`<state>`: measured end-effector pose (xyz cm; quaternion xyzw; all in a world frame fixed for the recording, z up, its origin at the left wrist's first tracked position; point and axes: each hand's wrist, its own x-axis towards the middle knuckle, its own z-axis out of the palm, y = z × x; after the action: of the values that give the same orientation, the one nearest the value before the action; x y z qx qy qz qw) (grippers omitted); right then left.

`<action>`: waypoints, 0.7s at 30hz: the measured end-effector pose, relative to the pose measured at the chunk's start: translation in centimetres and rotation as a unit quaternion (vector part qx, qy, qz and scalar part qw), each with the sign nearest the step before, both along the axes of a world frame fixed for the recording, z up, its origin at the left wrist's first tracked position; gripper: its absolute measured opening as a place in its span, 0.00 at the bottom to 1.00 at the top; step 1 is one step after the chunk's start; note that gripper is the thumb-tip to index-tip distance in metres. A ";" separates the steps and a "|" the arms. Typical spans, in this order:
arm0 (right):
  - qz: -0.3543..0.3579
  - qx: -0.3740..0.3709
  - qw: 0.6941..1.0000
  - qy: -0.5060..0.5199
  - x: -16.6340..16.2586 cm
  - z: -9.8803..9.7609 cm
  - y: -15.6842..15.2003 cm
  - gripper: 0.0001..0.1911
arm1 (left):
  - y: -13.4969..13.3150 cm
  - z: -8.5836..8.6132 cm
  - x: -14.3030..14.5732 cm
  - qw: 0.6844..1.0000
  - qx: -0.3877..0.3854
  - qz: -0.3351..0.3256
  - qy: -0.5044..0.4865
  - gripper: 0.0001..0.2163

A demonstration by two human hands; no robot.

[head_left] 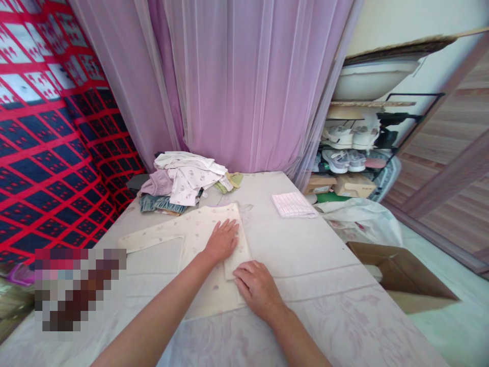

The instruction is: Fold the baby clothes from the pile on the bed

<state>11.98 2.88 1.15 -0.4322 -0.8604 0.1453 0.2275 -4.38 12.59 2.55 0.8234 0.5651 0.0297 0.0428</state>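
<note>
A cream garment with faint prints (198,234) lies spread on the table (305,265), its right side folded over. My left hand (222,239) lies flat on the folded part, fingers stretched out. My right hand (256,285) rests at the fold's lower edge, its fingers curled down onto the cloth.
A heap of loose clothes (179,181) sits at the table's far left. A small folded striped cloth (293,205) lies at the far right. A pink curtain (244,81) hangs behind. An open cardboard box (405,280) and a shoe rack (355,153) stand to the right.
</note>
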 end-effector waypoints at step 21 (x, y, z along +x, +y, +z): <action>0.015 -0.050 0.994 0.098 0.8 -0.9 0.1 0.08 | 9.4 -1.9 2.9 0.994 -0.055 0.097 0.000 0.35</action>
<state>12.79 2.96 0.21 -0.4135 -0.8321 0.2337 0.2865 -1.45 21.99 0.66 0.7613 0.6427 0.0026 0.0852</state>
